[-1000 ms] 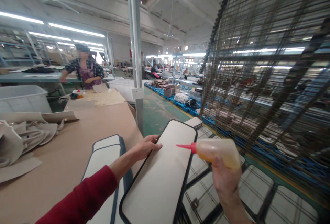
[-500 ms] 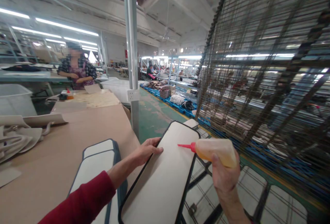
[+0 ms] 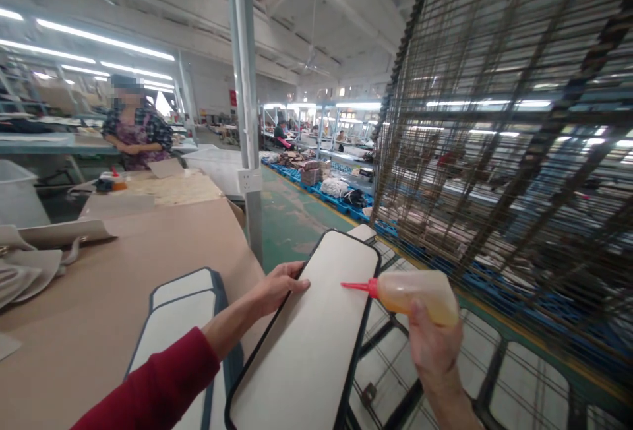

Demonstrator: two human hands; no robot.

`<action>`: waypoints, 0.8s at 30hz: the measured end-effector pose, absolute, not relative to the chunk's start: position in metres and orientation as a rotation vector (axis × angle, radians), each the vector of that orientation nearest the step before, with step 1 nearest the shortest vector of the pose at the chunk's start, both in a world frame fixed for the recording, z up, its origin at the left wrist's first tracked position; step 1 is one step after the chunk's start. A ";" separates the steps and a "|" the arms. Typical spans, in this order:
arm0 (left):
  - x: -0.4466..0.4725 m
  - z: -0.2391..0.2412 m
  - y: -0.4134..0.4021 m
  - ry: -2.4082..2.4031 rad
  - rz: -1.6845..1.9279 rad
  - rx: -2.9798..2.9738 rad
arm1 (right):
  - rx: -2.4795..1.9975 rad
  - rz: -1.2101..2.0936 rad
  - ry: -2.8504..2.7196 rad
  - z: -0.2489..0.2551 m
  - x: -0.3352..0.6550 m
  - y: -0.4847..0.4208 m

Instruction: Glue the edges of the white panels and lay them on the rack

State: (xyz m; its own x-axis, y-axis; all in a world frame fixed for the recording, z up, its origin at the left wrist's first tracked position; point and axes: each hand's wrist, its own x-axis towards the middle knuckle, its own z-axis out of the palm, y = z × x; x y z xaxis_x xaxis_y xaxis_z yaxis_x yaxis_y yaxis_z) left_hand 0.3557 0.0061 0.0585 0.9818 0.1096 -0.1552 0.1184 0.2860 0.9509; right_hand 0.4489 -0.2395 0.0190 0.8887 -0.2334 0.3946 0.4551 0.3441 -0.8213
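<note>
A long cream panel [image 3: 306, 324] with rounded corners and a dark edge lies tilted in front of me. My left hand [image 3: 281, 287] grips its left edge, thumb on the upper face and fingers hidden beneath. In my right hand [image 3: 435, 344] is a squeeze bottle [image 3: 418, 295] with yellowish liquid in its lower part. The bottle lies nearly level, and its thin red nozzle [image 3: 357, 286] points left over the panel. Whether the tip touches the surface I cannot tell. Left of the panel, similar dark-edged panels [image 3: 178, 318] are stacked on the table.
The brown-topped table [image 3: 163, 232] carries beige pieces [image 3: 39, 265] at its left. A metal post [image 3: 247, 120] with a socket rises beside it. At the right stands a wire rack [image 3: 475, 120], with more panels [image 3: 529, 377] on its lower wires. A person [image 3: 136, 133] stands beyond the table.
My view has turned slightly to the right. Both hands keep their grips, and the bottle stays over nearly the same part of the panel.
</note>
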 end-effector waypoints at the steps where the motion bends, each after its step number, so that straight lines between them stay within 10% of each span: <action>1: 0.356 0.057 0.006 0.209 -0.007 1.284 | -1.154 -0.416 -0.237 0.012 0.444 -0.239; 24: 0.409 -0.014 0.042 0.799 0.270 1.481 | -0.857 -0.159 0.167 -0.029 0.373 -0.267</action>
State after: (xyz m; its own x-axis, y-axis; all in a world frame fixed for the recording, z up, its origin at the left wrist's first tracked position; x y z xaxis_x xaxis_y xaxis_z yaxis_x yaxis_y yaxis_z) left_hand 0.4093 0.0420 -0.0141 0.7227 0.6184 -0.3086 0.3046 0.1158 0.9454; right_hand 0.3725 -0.2669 -0.0291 0.9751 -0.2061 -0.0823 0.0719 0.6442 -0.7615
